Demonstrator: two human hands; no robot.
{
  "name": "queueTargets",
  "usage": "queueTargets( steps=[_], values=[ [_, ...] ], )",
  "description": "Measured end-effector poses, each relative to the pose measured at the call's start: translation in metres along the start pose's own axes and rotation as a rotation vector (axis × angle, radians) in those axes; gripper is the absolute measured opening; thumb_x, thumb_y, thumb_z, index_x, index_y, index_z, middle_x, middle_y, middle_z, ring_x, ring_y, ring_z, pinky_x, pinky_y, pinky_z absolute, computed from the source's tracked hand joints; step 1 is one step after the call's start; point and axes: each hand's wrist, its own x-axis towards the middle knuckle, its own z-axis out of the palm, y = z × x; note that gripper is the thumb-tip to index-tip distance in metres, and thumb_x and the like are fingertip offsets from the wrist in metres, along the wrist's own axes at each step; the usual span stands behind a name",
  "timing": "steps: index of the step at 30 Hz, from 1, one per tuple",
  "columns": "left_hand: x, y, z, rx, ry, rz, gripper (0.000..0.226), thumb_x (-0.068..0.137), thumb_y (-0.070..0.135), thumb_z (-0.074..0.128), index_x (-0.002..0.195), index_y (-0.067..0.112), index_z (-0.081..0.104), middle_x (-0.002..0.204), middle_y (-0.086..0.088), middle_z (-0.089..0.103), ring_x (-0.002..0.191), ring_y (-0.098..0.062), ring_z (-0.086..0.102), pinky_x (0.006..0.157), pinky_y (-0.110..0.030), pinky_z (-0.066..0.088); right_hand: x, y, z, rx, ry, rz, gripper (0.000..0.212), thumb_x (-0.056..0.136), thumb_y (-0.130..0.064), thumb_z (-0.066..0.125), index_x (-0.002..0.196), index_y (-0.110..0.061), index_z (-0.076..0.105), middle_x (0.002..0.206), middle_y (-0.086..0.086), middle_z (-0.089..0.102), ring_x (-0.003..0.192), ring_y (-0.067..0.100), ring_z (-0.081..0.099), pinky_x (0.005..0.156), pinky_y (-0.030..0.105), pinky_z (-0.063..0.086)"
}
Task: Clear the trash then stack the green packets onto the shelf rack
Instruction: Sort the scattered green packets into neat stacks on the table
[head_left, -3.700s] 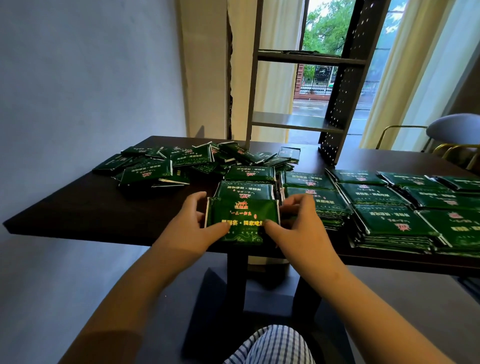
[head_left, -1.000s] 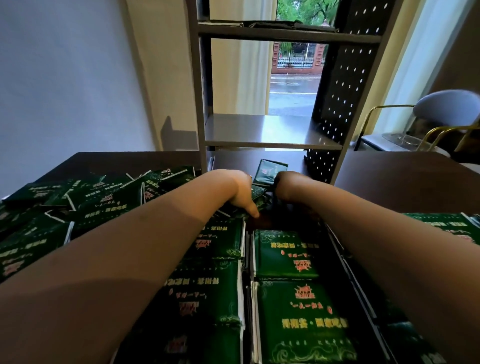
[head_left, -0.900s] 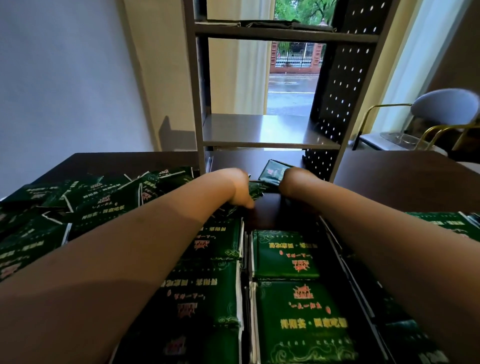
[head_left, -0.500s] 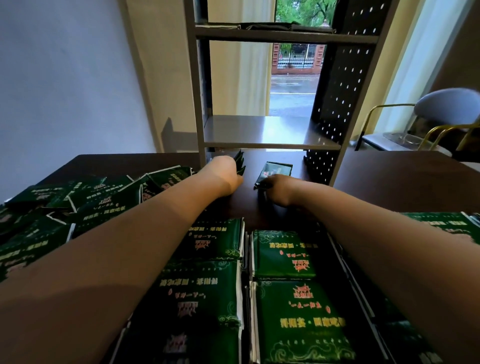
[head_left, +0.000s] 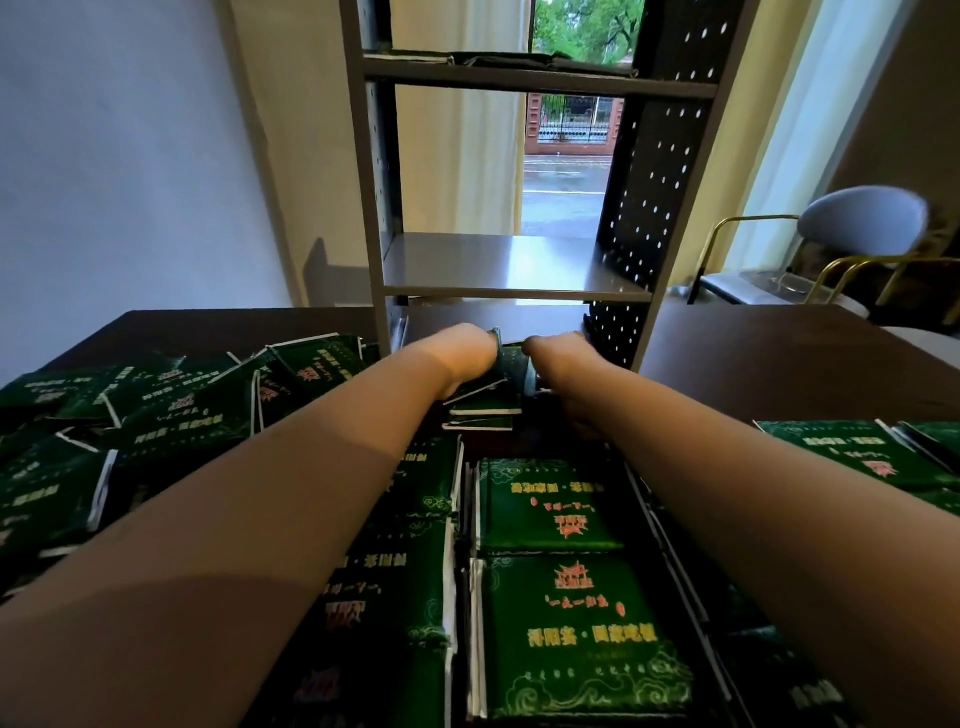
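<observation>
Both arms reach far across the dark table (head_left: 779, 364) to the foot of the shelf rack (head_left: 514, 260). My left hand (head_left: 467, 353) and my right hand (head_left: 558, 358) hold a small bunch of green packets (head_left: 511, 361) between them, upright, at the rack's lowest opening. The fingers are hidden behind the hands and the packets. A few more packets (head_left: 483, 410) lie just below the hands. Neat stacks of green packets (head_left: 566, 623) lie under my forearms, and a loose heap (head_left: 171, 410) spreads over the left of the table.
The rack's middle shelf (head_left: 514, 260) is bare; its top shelf (head_left: 540, 62) carries dark flat items. A perforated black side panel (head_left: 649, 218) bounds the rack on the right. A chair with gold legs (head_left: 857, 239) stands at the far right, the wall to the left.
Since half a second ago my hands came together, and the packets between them now stand upright in the rack's lowest opening. Earlier I was squaring a stack at the table's near edge.
</observation>
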Motion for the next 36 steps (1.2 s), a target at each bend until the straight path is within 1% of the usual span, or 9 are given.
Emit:
queueTargets(
  steps=[7,14,17,19,21,25,27,31,36],
  values=[
    [-0.004,-0.011,-0.006,-0.299,-0.134,-0.101,0.024,0.095,0.002,0.056,0.118,0.01,0.053,0.103,-0.01,0.057,0.096,-0.024,0.059,0.089,-0.037,0.054,0.001,0.0,0.006,0.139,-0.167,0.142,0.023,0.085,-0.017,0.072,0.102,-0.003,0.065,0.097,0.016,0.073,0.089,0.031,0.072,0.087,0.046,0.059],
    [-0.008,-0.019,-0.011,-0.398,-0.207,-0.081,0.04,0.094,0.0,0.06,0.133,0.002,0.051,0.117,-0.019,0.058,0.096,-0.027,0.067,0.079,-0.039,0.061,-0.004,-0.002,-0.008,-0.024,-0.122,-0.032,0.063,0.079,-0.008,0.076,0.134,-0.01,0.045,0.104,0.013,0.067,0.087,0.026,0.069,0.073,0.035,0.058],
    [-0.006,-0.028,-0.017,-0.336,-0.14,-0.033,0.085,0.085,0.001,0.072,0.153,0.015,0.023,0.136,-0.017,0.051,0.109,-0.028,0.061,0.089,-0.042,0.058,-0.01,-0.008,-0.023,-0.225,-0.198,-0.236,0.09,0.076,-0.006,0.079,0.15,-0.023,0.031,0.118,0.008,0.063,0.091,0.021,0.068,0.072,0.028,0.058],
    [-0.005,-0.035,-0.025,-0.213,-0.058,0.014,0.117,0.076,0.007,0.082,0.157,0.031,0.0,0.147,-0.013,0.04,0.121,-0.032,0.052,0.095,-0.046,0.054,-0.015,-0.014,-0.031,-0.453,-0.273,-0.371,0.088,0.077,-0.006,0.079,0.15,-0.026,0.035,0.124,0.0,0.058,0.091,0.015,0.064,0.064,0.015,0.051],
    [-0.008,-0.038,-0.03,-0.104,-0.041,0.08,0.127,0.069,0.011,0.088,0.156,0.038,-0.001,0.154,-0.012,0.033,0.131,-0.037,0.044,0.104,-0.049,0.047,-0.021,-0.018,-0.034,-0.63,-0.338,-0.479,0.087,0.077,-0.008,0.082,0.15,-0.027,0.038,0.124,-0.004,0.054,0.096,0.015,0.06,0.069,0.014,0.047],
    [-0.018,-0.039,-0.03,-0.048,-0.108,0.17,0.088,0.07,0.004,0.086,0.142,0.031,0.043,0.126,-0.007,0.057,0.101,-0.022,0.062,0.078,-0.032,0.058,-0.027,-0.014,-0.032,-0.65,-0.337,-0.518,0.094,0.072,-0.014,0.088,0.15,-0.025,0.037,0.133,0.002,0.054,0.102,0.015,0.057,0.087,0.023,0.045],
    [-0.022,-0.041,-0.029,-0.04,-0.119,0.166,0.077,0.071,0.0,0.084,0.134,0.028,0.05,0.113,-0.006,0.061,0.096,-0.022,0.064,0.074,-0.032,0.058,-0.026,-0.011,-0.034,-0.623,-0.314,-0.447,0.099,0.07,-0.016,0.09,0.152,-0.023,0.033,0.136,0.006,0.054,0.106,0.016,0.054,0.091,0.024,0.043],
    [-0.025,-0.044,-0.026,0.018,-0.134,0.158,0.08,0.073,0.0,0.081,0.134,0.033,0.041,0.116,-0.009,0.057,0.098,-0.027,0.062,0.078,-0.038,0.058,-0.025,-0.001,-0.043,-0.532,-0.319,-0.24,0.101,0.066,-0.01,0.091,0.15,-0.02,0.035,0.135,0.009,0.056,0.12,0.026,0.055,0.103,0.035,0.046],
    [-0.027,-0.039,-0.014,0.192,-0.202,0.22,0.085,0.078,0.001,0.075,0.138,0.039,0.027,0.11,-0.009,0.057,0.095,-0.027,0.063,0.073,-0.037,0.058,-0.03,0.001,-0.032,-0.525,-0.31,-0.246,0.086,0.067,0.001,0.085,0.14,-0.016,0.043,0.12,0.008,0.061,0.108,0.025,0.06,0.086,0.032,0.054]
  ],
)
